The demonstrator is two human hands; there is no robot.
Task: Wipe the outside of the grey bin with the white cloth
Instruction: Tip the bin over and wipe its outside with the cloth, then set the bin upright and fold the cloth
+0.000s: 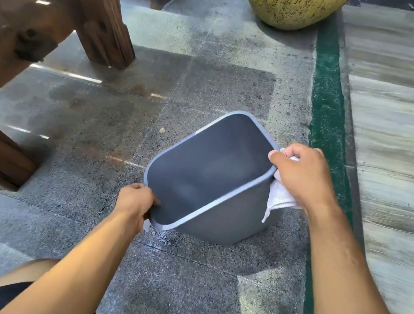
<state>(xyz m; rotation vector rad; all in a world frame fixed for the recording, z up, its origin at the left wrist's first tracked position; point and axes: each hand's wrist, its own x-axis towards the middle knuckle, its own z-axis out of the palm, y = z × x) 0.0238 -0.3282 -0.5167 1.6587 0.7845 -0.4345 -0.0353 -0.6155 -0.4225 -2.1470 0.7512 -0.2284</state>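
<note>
The grey bin (220,221) stands on the stone floor, tilted toward me, its empty inside open to view. My left hand (135,202) grips the near left corner of its rim. My right hand (303,176) holds the white cloth (279,195) against the bin's right outer wall, the thumb hooked over the rim. The cloth hangs down beside that wall, partly hidden under my palm.
A heavy wooden bench leg (103,32) stands at the upper left. A large speckled yellow pot (289,4) sits at the back. A green strip (326,116) runs along the floor just right of the bin, with pale striped tiles (407,134) beyond it.
</note>
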